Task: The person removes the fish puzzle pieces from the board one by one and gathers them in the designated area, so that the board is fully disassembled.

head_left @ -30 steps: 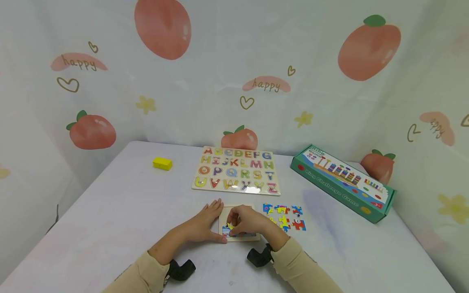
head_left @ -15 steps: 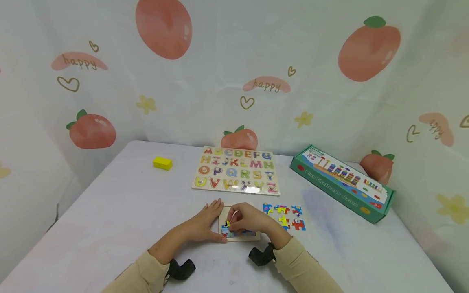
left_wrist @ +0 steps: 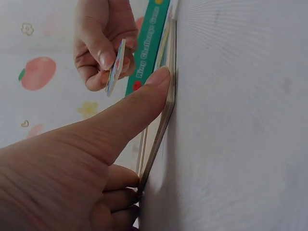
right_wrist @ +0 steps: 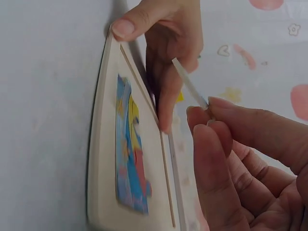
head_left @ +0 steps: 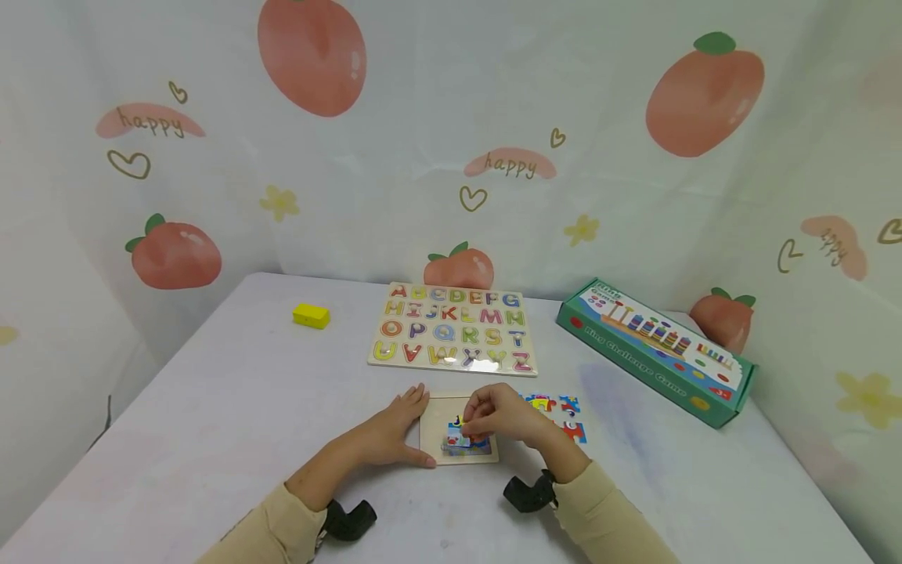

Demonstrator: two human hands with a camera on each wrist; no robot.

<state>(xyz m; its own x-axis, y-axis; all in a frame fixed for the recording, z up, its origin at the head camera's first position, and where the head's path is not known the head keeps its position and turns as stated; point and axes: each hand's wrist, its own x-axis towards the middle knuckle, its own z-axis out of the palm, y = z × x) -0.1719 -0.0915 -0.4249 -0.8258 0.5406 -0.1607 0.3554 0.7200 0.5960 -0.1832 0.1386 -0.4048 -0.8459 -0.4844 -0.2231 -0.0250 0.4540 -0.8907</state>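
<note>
In the head view my right hand [head_left: 507,413] pinches a small jigsaw piece [head_left: 454,433] above a wooden puzzle tray [head_left: 434,415]. The right wrist view shows this piece [right_wrist: 190,85] edge-on between thumb and fingers, raised off the tray. Some joined pieces [right_wrist: 129,149] with blue, yellow and red print lie in the tray, partly covered by the held piece in the head view. My left hand [head_left: 395,429] rests along the tray's left side, its thumb on the near left corner and its fingers extended beside the edge.
Several loose jigsaw pieces [head_left: 569,404] lie right of the tray, some hidden behind my right hand. An alphabet board [head_left: 451,333] lies beyond the tray. A green game box [head_left: 655,352] stands back right, and a yellow block [head_left: 311,316] back left.
My right hand has moved right and a little up, off the tray's left part, carrying the jigsaw piece. The left hand stays at the tray's edge.
</note>
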